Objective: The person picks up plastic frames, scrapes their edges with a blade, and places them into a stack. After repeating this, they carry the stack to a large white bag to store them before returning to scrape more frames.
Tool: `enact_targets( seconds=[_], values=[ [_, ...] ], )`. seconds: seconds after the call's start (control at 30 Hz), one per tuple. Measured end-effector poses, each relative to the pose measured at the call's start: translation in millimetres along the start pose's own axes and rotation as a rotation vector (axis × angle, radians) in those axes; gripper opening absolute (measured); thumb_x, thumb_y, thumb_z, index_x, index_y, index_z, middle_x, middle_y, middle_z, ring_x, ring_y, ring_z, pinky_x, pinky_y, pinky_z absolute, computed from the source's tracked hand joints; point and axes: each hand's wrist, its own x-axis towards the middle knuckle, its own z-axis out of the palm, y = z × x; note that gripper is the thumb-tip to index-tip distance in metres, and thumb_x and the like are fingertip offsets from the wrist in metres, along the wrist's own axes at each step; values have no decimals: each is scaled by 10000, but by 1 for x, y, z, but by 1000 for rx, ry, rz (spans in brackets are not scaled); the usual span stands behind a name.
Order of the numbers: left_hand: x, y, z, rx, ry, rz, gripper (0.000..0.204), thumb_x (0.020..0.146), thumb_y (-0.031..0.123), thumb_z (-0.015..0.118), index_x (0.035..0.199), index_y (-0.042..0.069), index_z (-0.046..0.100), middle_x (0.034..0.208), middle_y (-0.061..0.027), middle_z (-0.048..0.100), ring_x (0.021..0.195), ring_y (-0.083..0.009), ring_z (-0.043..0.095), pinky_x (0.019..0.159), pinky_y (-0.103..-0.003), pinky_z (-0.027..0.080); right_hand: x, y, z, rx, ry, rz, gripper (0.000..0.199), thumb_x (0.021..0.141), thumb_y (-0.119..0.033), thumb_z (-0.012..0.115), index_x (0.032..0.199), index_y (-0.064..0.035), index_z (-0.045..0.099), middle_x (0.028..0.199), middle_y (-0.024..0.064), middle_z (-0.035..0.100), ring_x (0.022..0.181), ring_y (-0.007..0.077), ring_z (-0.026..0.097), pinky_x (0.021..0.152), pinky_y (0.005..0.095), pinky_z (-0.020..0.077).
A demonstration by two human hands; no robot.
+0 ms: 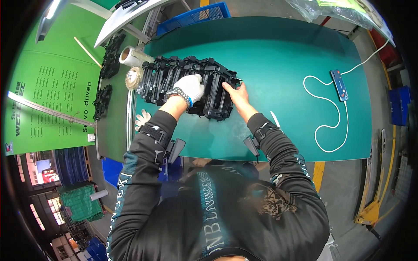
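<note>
A row of black plastic frame-like parts (167, 76) stands packed together on the green table, left of the middle. My left hand (190, 88), in a white glove with a bracelet at the wrist, reaches into the row with its fingers curled on one of the parts; the fingertips are hidden. At the row's right end, my bare right hand (237, 96) grips the outermost black plastic part (219, 95). Its thumb lies on the near side, while the other fingers are partly hidden behind the part.
A roll of white film (126, 56) and a roll of tape (133, 78) sit left of the row. A loose white glove (142, 119) lies near my left forearm. To the right, a phone (338, 85) with a white cable rests on the green table (278, 61). A knife-like white blade (275, 118) lies by my right wrist.
</note>
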Motion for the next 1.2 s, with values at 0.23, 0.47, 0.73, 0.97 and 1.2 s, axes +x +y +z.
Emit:
enact_targets(
  seconds=[0.23,0.47,0.73,0.97,1.2],
  values=[
    [-8,20,-20,-42,16,-63,365,870,254,554,1123,17,669,1030,-229,683,1006,-368,649,906,-428,502,4,1,-21,30,-46,24,1212,669,-620,807,1491,57,228,1377,242,464,1250,322,502,1023,397,423],
    [-38,60,0,-378,71,293,368,907,289,572,1112,-5,657,1102,-214,668,1054,-373,624,929,-411,482,14,33,-83,227,-55,10,1066,741,-509,802,1458,65,260,1325,226,507,1211,298,525,1006,401,439],
    [-160,123,161,-904,-481,-323,270,895,173,667,1110,11,692,922,-61,718,717,-94,645,658,-248,522,-28,123,-203,112,-138,-164,538,807,-375,751,1175,-2,631,1032,145,701,964,269,671,851,371,528],
    [-171,91,273,-612,-721,-73,338,884,103,667,1196,-20,627,881,-69,680,722,-114,628,649,-237,515,-142,280,-343,2,378,-34,371,851,-290,666,1115,-30,658,997,181,701,924,318,676,815,398,526],
    [-211,167,205,-497,-525,163,425,856,141,670,1236,-38,604,987,-123,702,736,-126,645,676,-272,536,-395,549,-347,-935,281,315,217,801,-172,563,776,-43,736,745,172,685,731,342,685,656,468,547]
  ],
)
